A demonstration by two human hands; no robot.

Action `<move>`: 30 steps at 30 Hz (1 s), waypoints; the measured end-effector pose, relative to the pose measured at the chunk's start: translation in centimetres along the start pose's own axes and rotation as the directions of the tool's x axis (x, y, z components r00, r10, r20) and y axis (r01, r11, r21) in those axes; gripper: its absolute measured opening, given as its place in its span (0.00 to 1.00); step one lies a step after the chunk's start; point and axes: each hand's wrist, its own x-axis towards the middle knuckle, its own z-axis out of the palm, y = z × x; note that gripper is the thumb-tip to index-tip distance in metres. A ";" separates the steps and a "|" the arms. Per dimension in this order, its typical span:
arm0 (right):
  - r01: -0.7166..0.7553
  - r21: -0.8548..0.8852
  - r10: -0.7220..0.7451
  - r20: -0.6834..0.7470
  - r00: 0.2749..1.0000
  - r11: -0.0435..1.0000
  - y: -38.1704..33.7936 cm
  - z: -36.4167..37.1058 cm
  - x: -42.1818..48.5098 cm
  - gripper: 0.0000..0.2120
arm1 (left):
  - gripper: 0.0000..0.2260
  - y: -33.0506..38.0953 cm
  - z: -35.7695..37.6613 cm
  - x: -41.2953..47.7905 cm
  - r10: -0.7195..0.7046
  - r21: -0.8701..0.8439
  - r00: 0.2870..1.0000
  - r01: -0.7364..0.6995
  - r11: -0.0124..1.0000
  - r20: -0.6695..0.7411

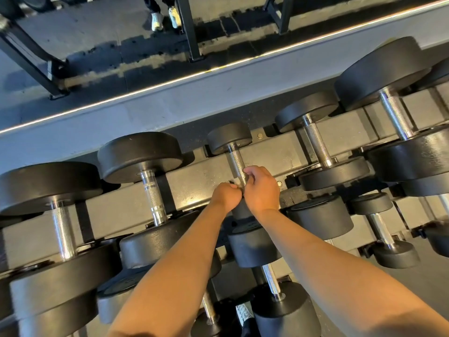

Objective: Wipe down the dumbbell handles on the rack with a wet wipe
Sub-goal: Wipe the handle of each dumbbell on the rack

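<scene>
A mirror (pixel 121 45) fills the far side of the gym. It reflects dark floor, black frame legs (pixel 189 27) and a pair of white shoes (pixel 165 18). Below it run a thin light strip (pixel 218 66) and a grey ledge (pixel 170 103).

Nearer stands the black rack (pixel 194 181), its tiers loaded with round-headed dumbbells. Both hands meet at the small dumbbell (pixel 229 137) in the middle of the top row. Its knurled steel handle (pixel 236 159) runs bare from the fingers to the far head.

The right hand (pixel 262 190) has its thumb and curled fingers wrapped round the near end of that handle. The left hand (pixel 226 197) is balled into a fist, knuckles pressed against the right hand's fingers at the foot of the handle. What the fist encloses is hidden, so I cannot tell its grip, and no wipe can be made out between the hands. The hands and wrists cover the dumbbell's near head.

Left of the fingers lies a heavier dumbbell (pixel 151 186), and further left a still larger one (pixel 63 229). Right of the fingers sits a medium dumbbell (pixel 318 144), and beyond it a big one (pixel 396 113). Under the forearms, on the lower tier, a small dumbbell head (pixel 252 246) shows between the arms. Below it is a laced shoe (pixel 244 312).
</scene>
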 end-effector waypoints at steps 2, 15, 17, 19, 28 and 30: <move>-0.013 0.037 0.013 -0.004 1.000 0.999 0.1 0.0 0.0 0.12 | 0.11 0.0 0.1 -0.9 0.015 -0.018 0.999 -0.016 1.000 -0.035; -0.123 0.303 0.042 0.262 0.964 0.945 0.4 -2.5 0.5 0.05 | 0.14 0.1 4.0 -3.6 0.299 -0.169 0.888 -0.373 0.912 -0.351; -0.241 0.387 0.189 0.169 0.967 0.890 0.8 -2.6 1.4 0.06 | 0.20 -0.7 4.9 -3.2 0.307 -0.116 0.883 -0.368 0.923 -0.355; -0.338 0.438 0.318 0.121 0.940 0.833 1.2 -2.4 2.5 0.08 | 0.20 -1.1 5.7 -3.3 0.280 -0.113 0.880 -0.346 0.931 -0.382; -0.293 -0.073 0.274 0.619 0.736 0.953 0.9 -1.9 5.4 0.14 | 0.19 -1.6 6.6 -3.6 0.246 -0.126 0.861 -0.332 0.935 -0.444; -0.269 -0.182 0.321 0.658 0.681 0.946 0.9 -2.4 5.4 0.12 | 0.19 -1.3 6.6 -3.8 0.220 -0.152 0.866 -0.316 0.936 -0.448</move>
